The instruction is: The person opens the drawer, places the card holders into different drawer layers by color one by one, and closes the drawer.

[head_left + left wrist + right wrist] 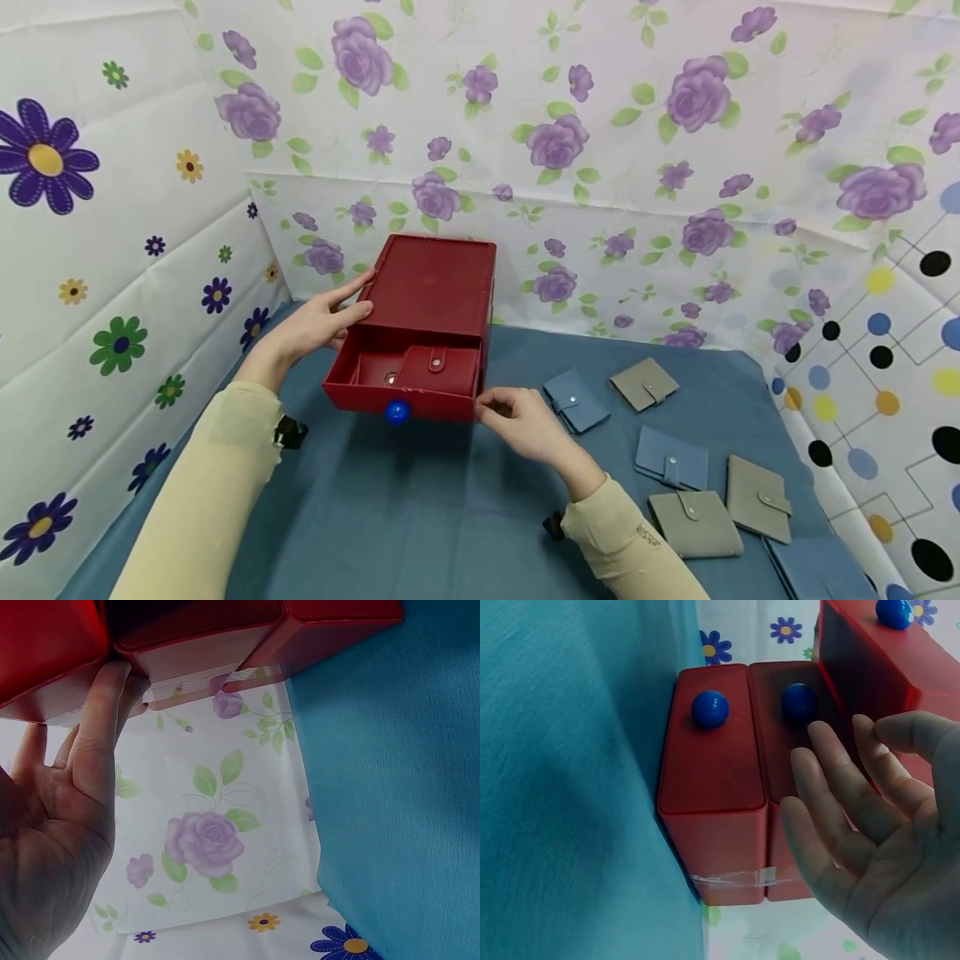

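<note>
A red drawer cabinet (435,283) stands at the back of the table, its top drawer (442,406) pulled out by the blue knob side. Inside the drawer lies a red snap-strap wallet (450,369); a second snap shows at its left, partly hidden. My left hand (318,323) rests against the cabinet's left side with fingers extended, touching the red casing in the left wrist view. Close to the drawer's front right corner is my right hand (528,423). In the right wrist view its thumb and index fingertips come together and the other fingers spread loosely, with nothing visible held.
Two lower drawers with blue knobs (709,709) are closed. Several wallets lie at the right of the blue cloth (420,517), including a blue wallet (576,402) and a grey wallet (693,525). Flowered sheets (525,150) form walls behind and at the sides.
</note>
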Demonstrator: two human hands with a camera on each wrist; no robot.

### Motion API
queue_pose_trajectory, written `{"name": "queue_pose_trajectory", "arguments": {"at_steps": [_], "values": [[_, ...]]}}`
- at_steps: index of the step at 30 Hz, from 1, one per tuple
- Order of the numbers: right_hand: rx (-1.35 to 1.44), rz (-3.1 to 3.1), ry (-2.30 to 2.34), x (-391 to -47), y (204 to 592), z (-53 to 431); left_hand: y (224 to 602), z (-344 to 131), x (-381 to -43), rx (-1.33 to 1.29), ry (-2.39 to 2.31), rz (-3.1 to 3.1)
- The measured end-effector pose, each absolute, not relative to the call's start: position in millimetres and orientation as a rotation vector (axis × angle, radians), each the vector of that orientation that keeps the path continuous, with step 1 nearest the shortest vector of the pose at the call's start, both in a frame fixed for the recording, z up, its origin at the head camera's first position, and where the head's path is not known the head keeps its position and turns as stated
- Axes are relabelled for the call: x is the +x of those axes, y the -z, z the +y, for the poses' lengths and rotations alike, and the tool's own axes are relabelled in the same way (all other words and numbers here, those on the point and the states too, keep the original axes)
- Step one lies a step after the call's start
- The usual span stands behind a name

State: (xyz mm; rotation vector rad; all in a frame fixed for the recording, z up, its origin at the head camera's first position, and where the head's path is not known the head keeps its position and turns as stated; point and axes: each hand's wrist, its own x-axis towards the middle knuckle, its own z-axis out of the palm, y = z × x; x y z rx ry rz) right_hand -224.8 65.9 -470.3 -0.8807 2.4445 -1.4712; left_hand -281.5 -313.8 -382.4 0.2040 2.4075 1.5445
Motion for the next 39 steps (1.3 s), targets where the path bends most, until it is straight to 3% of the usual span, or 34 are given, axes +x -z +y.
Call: {"name": "queue_pose_trajectory", "arguments": {"at_steps": [27,39], "values": [[-0.889,2.407,1.376,-222.9,477.3,64.0,379.9,-312.6,-280.7,0.204,-1.534,2.411],[-1.03,2.399,1.241,-219.1,479.3,57.5,380.1,-311.9,-280.9,0.201,-1.539,2.411]]}}
